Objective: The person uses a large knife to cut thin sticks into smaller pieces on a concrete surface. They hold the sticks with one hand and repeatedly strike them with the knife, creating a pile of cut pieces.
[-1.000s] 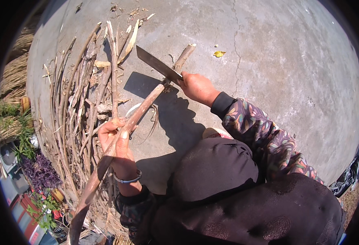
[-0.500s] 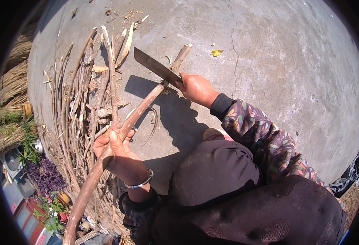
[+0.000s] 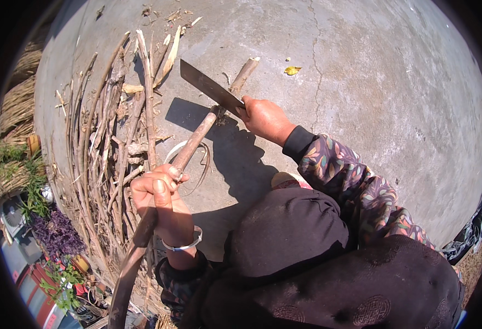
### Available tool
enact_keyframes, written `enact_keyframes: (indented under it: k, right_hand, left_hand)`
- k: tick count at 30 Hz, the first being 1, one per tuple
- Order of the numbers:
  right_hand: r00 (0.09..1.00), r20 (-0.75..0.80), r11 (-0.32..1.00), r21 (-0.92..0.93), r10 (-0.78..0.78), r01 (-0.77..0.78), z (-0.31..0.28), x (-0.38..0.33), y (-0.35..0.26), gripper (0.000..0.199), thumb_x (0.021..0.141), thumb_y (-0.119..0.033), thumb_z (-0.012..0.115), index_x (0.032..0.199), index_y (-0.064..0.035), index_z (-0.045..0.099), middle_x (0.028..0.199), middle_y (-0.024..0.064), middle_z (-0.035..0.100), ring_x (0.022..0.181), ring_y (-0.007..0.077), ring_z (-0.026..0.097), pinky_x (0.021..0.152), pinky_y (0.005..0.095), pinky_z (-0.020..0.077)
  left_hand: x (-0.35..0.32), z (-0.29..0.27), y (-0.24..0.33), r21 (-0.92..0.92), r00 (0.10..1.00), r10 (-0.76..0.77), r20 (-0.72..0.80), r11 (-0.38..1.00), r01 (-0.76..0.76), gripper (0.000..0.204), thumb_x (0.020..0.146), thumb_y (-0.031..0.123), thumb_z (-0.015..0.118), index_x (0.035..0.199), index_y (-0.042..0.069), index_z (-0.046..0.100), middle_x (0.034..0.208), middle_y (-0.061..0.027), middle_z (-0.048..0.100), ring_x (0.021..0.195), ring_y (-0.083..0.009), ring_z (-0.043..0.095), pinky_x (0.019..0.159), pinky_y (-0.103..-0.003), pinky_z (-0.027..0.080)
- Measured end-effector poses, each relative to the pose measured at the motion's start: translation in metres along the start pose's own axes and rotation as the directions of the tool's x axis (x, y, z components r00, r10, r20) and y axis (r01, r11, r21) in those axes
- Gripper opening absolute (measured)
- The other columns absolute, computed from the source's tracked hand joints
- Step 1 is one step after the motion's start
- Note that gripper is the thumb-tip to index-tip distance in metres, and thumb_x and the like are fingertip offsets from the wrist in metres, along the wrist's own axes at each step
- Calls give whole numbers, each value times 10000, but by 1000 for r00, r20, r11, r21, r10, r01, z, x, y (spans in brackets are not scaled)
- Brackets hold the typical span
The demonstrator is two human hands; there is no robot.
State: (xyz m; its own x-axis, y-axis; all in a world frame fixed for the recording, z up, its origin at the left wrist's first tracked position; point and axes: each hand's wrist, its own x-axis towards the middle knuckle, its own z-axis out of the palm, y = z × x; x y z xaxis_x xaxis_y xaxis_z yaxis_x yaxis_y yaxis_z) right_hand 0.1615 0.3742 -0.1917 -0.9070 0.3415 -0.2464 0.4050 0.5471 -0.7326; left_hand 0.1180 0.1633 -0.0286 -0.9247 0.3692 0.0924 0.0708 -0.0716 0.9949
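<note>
A long, slightly curved wooden branch (image 3: 193,140) runs from the lower left toward the middle of the view. My left hand (image 3: 164,200), with a silver bangle at its wrist, is closed around it. The far tip of the branch lies near a short thick piece of wood (image 3: 245,74) on the ground; whether they touch I cannot tell. My right hand (image 3: 267,119) grips a broad, dark cleaver (image 3: 208,86), its fingers wrapped round the handle. The blade slants up to the left across the short piece, just beyond the branch tip. The handle is mostly hidden by my fist.
A pile of sticks and branches (image 3: 109,118) lies on the left. Grey concrete (image 3: 383,104) stretches to the right, with a small yellow leaf (image 3: 292,71) on it. Brooms (image 3: 16,115) and potted plants (image 3: 60,233) line the left rim. A dark plastic bag (image 3: 467,234) sits at lower right.
My left hand has shifted slightly right and the branch has turned in or with it, its near end swinging right. Its tip has drawn back a little from the blade. The cleaver stays nearly still.
</note>
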Motion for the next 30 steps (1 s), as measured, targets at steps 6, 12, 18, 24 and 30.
enact_keyframes:
  k: [6,12,18,24,30]
  right_hand:
    - [1000,-24,1000,-15,-15,14,3,0,1,197,920,-228,575,890,-33,580,766,209,659,745,419,650,664,517,501]
    - [999,-28,1000,-7,-30,29,2,0,1,250,954,-273,560,909,-26,558,733,231,636,724,443,633,647,530,487]
    - [1000,-12,1000,-11,9,-9,-1,-1,-2,225,938,-255,569,898,-34,581,763,203,660,739,421,648,663,514,501]
    - [1000,2,999,-24,28,-28,-2,-1,-2,230,949,-266,563,894,-43,578,763,196,662,736,418,646,660,513,497]
    - [999,8,999,-3,33,-33,-2,-1,-1,234,952,-274,562,895,-47,576,765,199,662,736,414,649,657,514,497]
  left_hand:
    - [1,-5,-1,45,991,37,126,998,-43,301,977,315,569,870,69,430,783,-73,484,862,-229,527,755,-424,539]
    - [1,-1,2,51,989,32,147,998,-39,299,985,305,556,859,68,424,763,-76,476,856,-229,523,759,-449,559]
    - [4,-6,-1,89,975,104,197,988,-124,313,986,313,550,843,69,417,722,-65,457,826,-221,519,734,-453,556]
    - [1,-6,-6,13,972,82,221,996,-87,282,986,279,553,831,84,421,686,-46,449,809,-214,526,691,-438,558]
    - [6,-7,0,68,967,119,226,988,-138,247,990,238,486,806,92,408,700,-42,413,815,-214,498,674,-440,556]
